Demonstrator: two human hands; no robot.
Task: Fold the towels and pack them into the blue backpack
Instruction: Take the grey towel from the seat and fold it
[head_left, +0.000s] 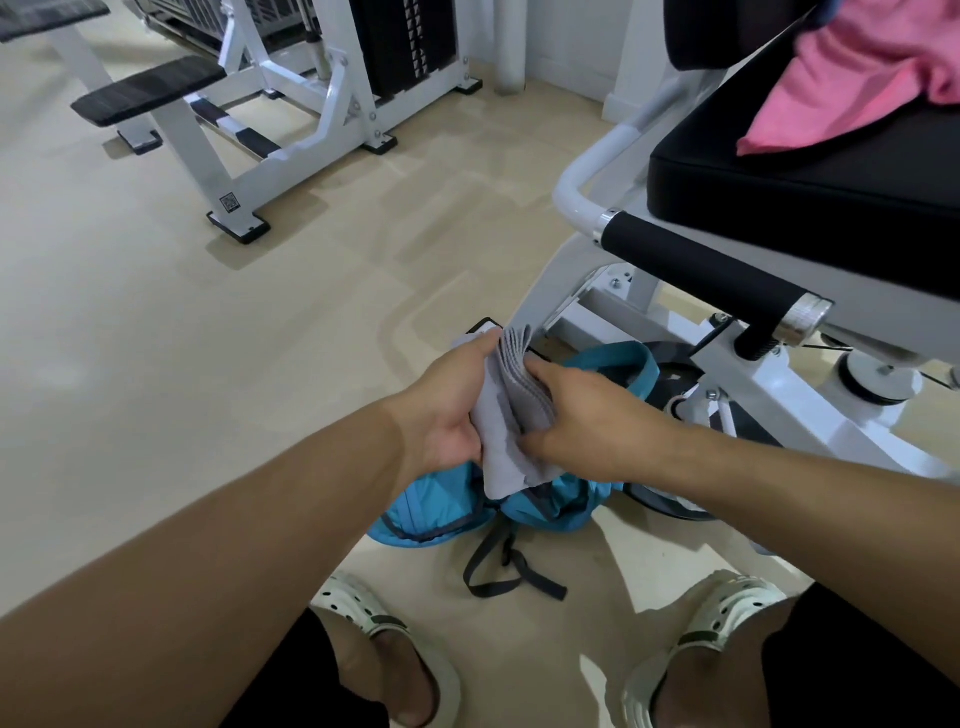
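Two bare hands hold a folded grey cloth towel (501, 415) above the crumpled blue fabric backpack (540, 506) on the beige floor (208, 338). Left hand (452, 405) has its fingers curled round the towel's left side; right hand (587, 410) pinches the layered folds, thumb beneath. A pink towel (862, 78) lies on the black padded seat (805, 176), well beyond the right fingers.

A single wide-angle camera sits on the person's head, looking forward and steeply down along both forearms. It is close to the left hand (451, 415) and right hand (582, 415), which meet near the frame's centre. The floor (156, 322) fills the left side, sandalled feet the bottom edge, and lines bow toward the borders.
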